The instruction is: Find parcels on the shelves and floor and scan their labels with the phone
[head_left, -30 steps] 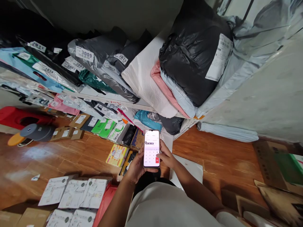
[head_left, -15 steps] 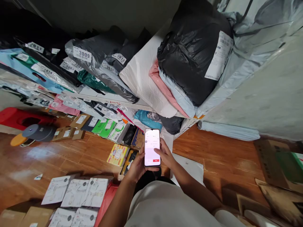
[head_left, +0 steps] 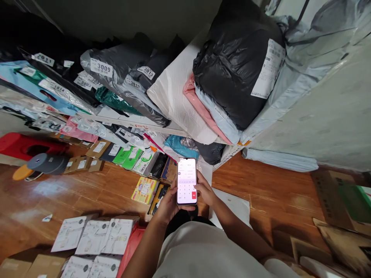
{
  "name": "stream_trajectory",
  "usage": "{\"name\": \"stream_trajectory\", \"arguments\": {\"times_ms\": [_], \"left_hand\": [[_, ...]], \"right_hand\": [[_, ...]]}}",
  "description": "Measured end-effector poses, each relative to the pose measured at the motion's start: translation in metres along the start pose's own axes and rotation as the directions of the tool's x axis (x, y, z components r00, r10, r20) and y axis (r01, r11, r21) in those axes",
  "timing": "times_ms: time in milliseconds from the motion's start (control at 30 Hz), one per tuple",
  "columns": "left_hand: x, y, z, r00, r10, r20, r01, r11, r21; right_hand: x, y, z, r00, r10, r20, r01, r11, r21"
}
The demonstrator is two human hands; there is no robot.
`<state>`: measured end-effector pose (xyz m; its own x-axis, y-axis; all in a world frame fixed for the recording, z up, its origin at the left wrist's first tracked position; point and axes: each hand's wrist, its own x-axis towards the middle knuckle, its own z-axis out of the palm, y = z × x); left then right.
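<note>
A lit smartphone (head_left: pixel 186 175) stands upright in front of my body, its screen showing a number keypad with a red key at the lower right. My left hand (head_left: pixel 168 202) is closed around its left side and lower edge, thumb along the frame. My right hand (head_left: pixel 205 189) grips the right side, the thumb tip at the screen's right edge and the other fingers partly hidden behind the phone. Beyond the phone, a teal plastic parcel (head_left: pixel 177 145) and a dark parcel (head_left: pixel 211 152) lie on the lower level of the shelf.
Labelled bags fill the shelf (head_left: pixel 139 125), with a large black parcel (head_left: pixel 232 73) at its right end. Boxes line the floor below, among them a yellow box (head_left: pixel 144 190). White boxes (head_left: pixel 92 233) are stacked at lower left; cardboard (head_left: pixel 330 197) stands at right.
The phone's screen has changed from a mostly blank page with a red button to a number keypad. My right thumb has moved from over the screen to its right edge.
</note>
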<state>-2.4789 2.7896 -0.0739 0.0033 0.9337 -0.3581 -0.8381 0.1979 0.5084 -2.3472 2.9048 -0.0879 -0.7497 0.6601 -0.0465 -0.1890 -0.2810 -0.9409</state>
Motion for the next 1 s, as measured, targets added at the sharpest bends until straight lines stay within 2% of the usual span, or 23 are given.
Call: {"name": "stream_trajectory", "arguments": {"times_ms": [267,467,600,800,1000], "left_hand": [[-0.0010,0.0027,0.0022,1.000,-0.009,0.015,0.010,0.999,-0.040],[-0.0019,0.0033,0.0011,1.000,0.003,0.009,-0.003,0.999,-0.034],[-0.0024,0.0049,-0.0005,1.000,-0.003,0.022,0.004,0.999,-0.037],[-0.0042,0.0078,-0.0016,0.998,-0.005,0.057,0.007,1.000,-0.031],[-0.0058,0.0063,-0.0033,1.000,-0.019,-0.017,0.020,0.998,0.058]], "right_hand": [[0.0008,0.0012,0.0022,1.000,-0.001,-0.011,0.001,1.000,-0.025],[0.0006,0.0062,0.0042,0.998,-0.052,-0.018,0.051,0.996,-0.067],[-0.0001,0.0064,0.0027,0.997,-0.045,0.057,0.045,0.999,-0.010],[0.0015,0.0043,0.0044,0.998,-0.025,0.066,0.023,0.999,0.035],[0.0032,0.0019,0.0094,1.000,0.010,0.013,-0.010,1.000,0.006]]}}
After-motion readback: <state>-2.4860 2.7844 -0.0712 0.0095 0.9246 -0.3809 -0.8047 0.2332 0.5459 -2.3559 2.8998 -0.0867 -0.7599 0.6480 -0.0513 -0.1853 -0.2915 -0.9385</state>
